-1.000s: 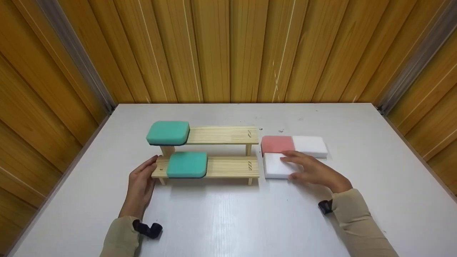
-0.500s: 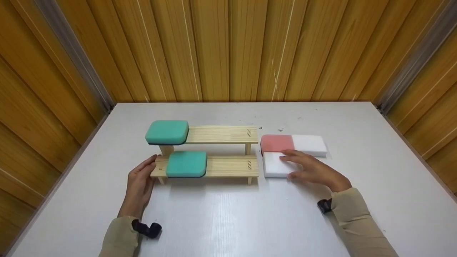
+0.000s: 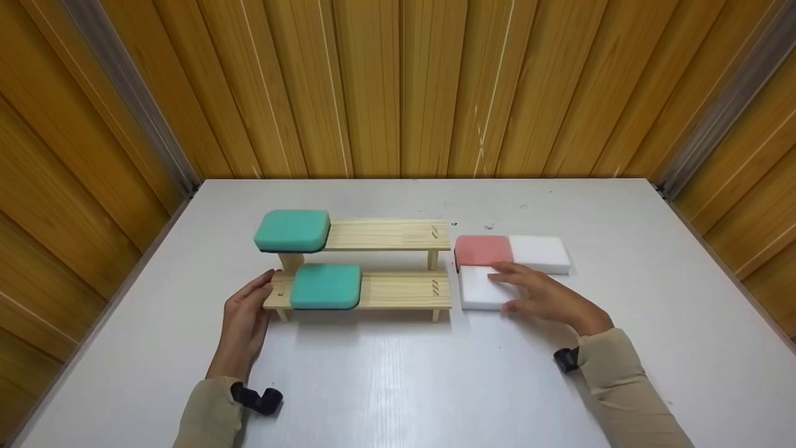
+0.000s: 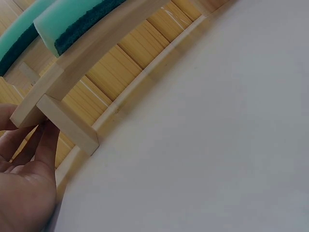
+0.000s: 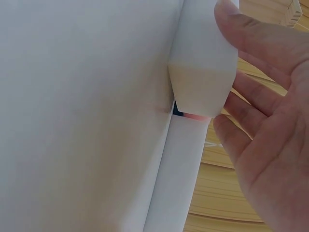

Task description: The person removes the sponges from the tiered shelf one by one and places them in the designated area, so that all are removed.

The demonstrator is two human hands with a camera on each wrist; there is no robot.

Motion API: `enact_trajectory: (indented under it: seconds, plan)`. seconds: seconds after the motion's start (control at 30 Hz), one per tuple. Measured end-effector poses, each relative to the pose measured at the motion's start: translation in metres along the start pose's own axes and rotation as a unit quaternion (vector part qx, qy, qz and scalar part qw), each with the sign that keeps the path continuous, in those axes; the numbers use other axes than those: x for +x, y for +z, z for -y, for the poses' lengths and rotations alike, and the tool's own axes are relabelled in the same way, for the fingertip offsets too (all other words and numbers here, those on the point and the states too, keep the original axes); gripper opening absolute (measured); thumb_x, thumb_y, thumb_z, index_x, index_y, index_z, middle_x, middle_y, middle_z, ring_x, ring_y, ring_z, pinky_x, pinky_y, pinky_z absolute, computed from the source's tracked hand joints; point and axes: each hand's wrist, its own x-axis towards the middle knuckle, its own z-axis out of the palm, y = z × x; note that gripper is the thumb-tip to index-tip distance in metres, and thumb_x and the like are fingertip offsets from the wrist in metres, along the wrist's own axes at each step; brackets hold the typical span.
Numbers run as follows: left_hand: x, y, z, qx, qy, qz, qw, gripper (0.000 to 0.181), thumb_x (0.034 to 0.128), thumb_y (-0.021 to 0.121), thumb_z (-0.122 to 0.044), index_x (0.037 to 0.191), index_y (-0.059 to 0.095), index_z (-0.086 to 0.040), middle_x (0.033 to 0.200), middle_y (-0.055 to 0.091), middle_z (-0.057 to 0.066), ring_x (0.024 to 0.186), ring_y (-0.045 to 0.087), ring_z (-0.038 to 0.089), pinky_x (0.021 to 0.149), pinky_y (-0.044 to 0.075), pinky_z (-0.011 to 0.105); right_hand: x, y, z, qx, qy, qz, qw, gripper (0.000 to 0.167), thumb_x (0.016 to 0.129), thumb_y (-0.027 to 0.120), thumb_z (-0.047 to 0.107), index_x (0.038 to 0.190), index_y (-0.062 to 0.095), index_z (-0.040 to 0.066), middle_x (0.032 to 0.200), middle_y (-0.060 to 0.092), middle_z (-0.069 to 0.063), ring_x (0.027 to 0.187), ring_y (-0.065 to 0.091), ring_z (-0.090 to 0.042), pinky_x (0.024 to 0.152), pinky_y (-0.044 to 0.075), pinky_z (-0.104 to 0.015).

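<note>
A two-tier wooden rack [image 3: 398, 291] stands on the table, with one green sponge [image 3: 292, 230] on the upper tier and another green sponge [image 3: 326, 286] on the lower. My left hand [image 3: 242, 317] holds the left end of the lower tier; in the left wrist view its fingers [image 4: 47, 145] lie under the board, another above it. To the rack's right, my right hand [image 3: 547, 295] rests on the near white sponge [image 3: 476, 287], fingers spread over its top and thumb [image 5: 241, 24] against its front face. A pink sponge [image 3: 484, 250] and a second white sponge [image 3: 540, 254] lie behind it.
The white table [image 3: 385, 379] stretches in front of the rack and to both sides. Brown wood-patterned walls [image 3: 398, 87] enclose it at the back, left and right. The right end of the rack stands close beside the near white and pink sponges.
</note>
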Motion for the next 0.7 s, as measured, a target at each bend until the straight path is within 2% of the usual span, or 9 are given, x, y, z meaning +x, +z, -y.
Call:
enact_trajectory:
  seconds: [0.2,0.47,0.7]
  plan:
    - [0.0016,0.0005,0.0004,-0.002,0.002,0.005,1.0000,0.048,0.0992,0.050,-0.011,0.145,0.039,-0.003,0.155,0.034,0.008,0.142,0.036,0.018,0.104,0.046,0.018,-0.0012,0.0009,-0.0010,0.000,0.007,0.000,1.0000,0.061,0.084,0.072,0.020,0.139,0.050,0.006,0.154,0.035,-0.013,0.142,0.029,-0.037,0.116,0.025,-0.059]
    - [-0.0001,-0.0004,0.0030,-0.010,-0.008,0.001,0.9999,0.047,0.0989,0.050,-0.009,0.145,0.039,-0.003,0.155,0.034,0.008,0.142,0.036,0.018,0.104,0.046,0.018,-0.0033,0.0048,-0.0011,-0.014,-0.008,-0.003,0.9999,0.057,0.086,0.071,0.021,0.137,0.052,0.003,0.150,0.041,-0.016,0.139,0.032,-0.041,0.113,0.029,-0.059]
    - [0.0020,0.0006,0.0007,-0.021,-0.009,-0.008,0.9997,0.047,0.0983,0.050,-0.009,0.144,0.041,-0.003,0.154,0.035,0.008,0.140,0.038,0.018,0.103,0.047,0.018,-0.0012,-0.0003,0.0026,-0.005,0.011,0.002,0.9999,0.055,0.088,0.069,0.017,0.138,0.051,0.005,0.152,0.038,-0.013,0.142,0.030,-0.038,0.115,0.028,-0.059]
